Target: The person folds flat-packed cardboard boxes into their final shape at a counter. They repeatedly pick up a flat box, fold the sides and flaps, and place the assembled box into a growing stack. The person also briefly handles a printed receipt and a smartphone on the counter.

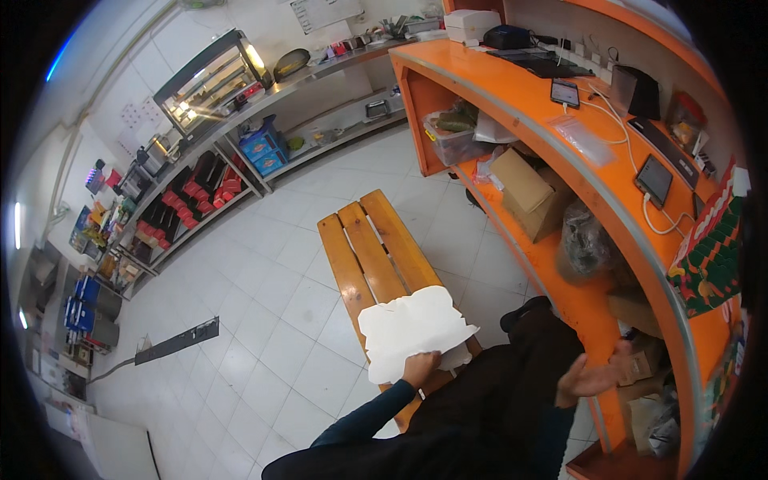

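On the slatted wooden bench (374, 248) lies a white, flat piece with notched edges (412, 324), like an unfolded carton blank. Its near edge is partly raised, and other white pieces seem to lie beneath it. My left hand (422, 370) is closed on that near edge; the fingertips are hidden. Off to the right, my right hand (594, 374) is held beside the orange counter's lower shelf, holding nothing, with its fingers apart and slightly blurred. It is nearest to the brown cardboard items (636, 364) on that shelf.
The curved orange counter (512, 104) runs close along my right side, carrying phones (654, 181) with white cables. Beneath it stand a brown carton (528, 192) and a plastic bin (456, 136). Along the far wall are a lit glass display cabinet (212, 84) and steel shelving with red-and-black boxes (192, 196).
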{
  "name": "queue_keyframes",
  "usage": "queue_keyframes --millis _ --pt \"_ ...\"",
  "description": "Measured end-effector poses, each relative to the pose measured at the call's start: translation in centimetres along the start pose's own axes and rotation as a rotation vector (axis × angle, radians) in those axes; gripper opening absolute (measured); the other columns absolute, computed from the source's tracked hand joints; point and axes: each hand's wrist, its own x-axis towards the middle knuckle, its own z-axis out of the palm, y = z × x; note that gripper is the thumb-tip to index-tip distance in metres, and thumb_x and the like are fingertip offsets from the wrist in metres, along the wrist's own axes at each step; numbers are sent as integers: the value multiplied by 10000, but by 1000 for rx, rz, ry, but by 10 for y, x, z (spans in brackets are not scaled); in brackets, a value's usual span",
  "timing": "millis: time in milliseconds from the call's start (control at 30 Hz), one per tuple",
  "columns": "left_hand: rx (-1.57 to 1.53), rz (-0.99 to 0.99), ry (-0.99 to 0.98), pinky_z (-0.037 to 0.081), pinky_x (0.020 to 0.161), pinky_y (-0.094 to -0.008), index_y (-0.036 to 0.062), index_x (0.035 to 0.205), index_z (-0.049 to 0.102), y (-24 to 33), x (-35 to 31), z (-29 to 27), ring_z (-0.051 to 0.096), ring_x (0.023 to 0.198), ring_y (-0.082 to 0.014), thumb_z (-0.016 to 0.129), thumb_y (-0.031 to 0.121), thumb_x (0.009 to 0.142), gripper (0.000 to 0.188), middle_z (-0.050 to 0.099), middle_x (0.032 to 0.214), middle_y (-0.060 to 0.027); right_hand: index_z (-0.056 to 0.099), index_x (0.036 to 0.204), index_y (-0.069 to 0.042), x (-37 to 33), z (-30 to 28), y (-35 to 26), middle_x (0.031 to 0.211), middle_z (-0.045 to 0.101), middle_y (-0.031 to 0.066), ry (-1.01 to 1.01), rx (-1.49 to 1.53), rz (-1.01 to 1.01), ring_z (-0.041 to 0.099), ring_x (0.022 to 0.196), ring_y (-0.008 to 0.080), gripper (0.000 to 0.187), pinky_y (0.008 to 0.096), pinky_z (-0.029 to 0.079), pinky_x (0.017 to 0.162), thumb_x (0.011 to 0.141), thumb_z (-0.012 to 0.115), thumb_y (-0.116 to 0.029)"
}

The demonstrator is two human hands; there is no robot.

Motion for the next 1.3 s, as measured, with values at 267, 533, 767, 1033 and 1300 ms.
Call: queue_keyframes --millis 267,533,767,1033,1300 --pt "-625 -60 471 418 519 -328 45 829 609 12 17 -65 558 580 -290 567 175 762 153 581 685 -156 436 1040 -36 -54 16 -8 1113 414 122 -640 209 465 371 1071 284 395 393 284 907 675 585 -53" --pt "-1484 63 796 494 665 -263 19 1035 351 66 12 -186 565 814 -189 567 -82 715 399 481 1016 -167 163 1292 -49 -14 51 5 1248 301 162 -787 1191 908 348 1131 232 941 337 316 919 552 745 -45" --pt "-997 310 328 451 834 -299 -13 1097 478 68 26 -201 448 1052 -209 698 -31 590 553 190 1263 -73 430 1140 29 28 20 25 1184 362 97 -837 960 766 452 1009 159 647 262 421 835 550 686 103" --pt "-314 370 550 416 613 -274 58 752 616 85 39 -197 489 772 -180 717 68 542 233 542 884 -42 608 924 -36 36 13 20 1083 428 101 -716 257 357 520 868 186 403 257 453 732 547 649 101" --pt "-1504 331 6 426 714 -251 21 848 498 99 38 -208 502 856 -134 612 80 730 175 530 951 -112 576 897 33 16 2 40 761 562 27 -895 743 972 524 671 107 188 203 412 627 744 596 -74"
